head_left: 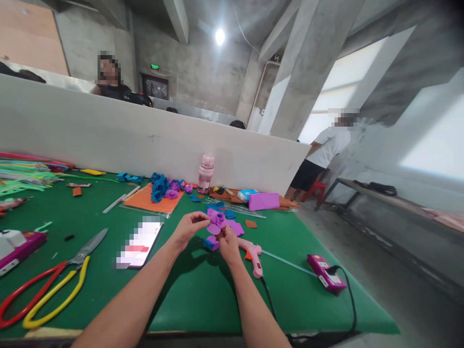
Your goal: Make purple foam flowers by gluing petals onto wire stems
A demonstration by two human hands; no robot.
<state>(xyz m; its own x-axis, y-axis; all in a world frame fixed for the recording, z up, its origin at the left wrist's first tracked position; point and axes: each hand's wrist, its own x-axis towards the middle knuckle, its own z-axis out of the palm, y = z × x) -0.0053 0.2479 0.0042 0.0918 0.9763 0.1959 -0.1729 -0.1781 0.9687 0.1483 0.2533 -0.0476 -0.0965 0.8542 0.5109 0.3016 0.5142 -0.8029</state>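
Note:
Between my two hands, above the green table [203, 309], is a purple flower [216, 220] with layered petals and a bit of blue at its centre. The fingers of my left hand [190, 227] pinch a petal at its left edge. From below and to the right, my right hand [229, 244] grips the flower's base, which its fingers partly hide. Purple petal pieces [235, 227] and blue pieces [226, 212] lie just behind and beside the hands. A pink glue gun [254, 256] rests right of my right hand, a clear glue stick extending from its back.
Large scissors [72, 270] with red and yellow handles and a phone [143, 241] lie to the left. Finished blue flowers [159, 186] sit on an orange sheet [152, 203]. A pink bottle [206, 175] stands by the white partition [145, 130]. A purple power strip [326, 274] is at right.

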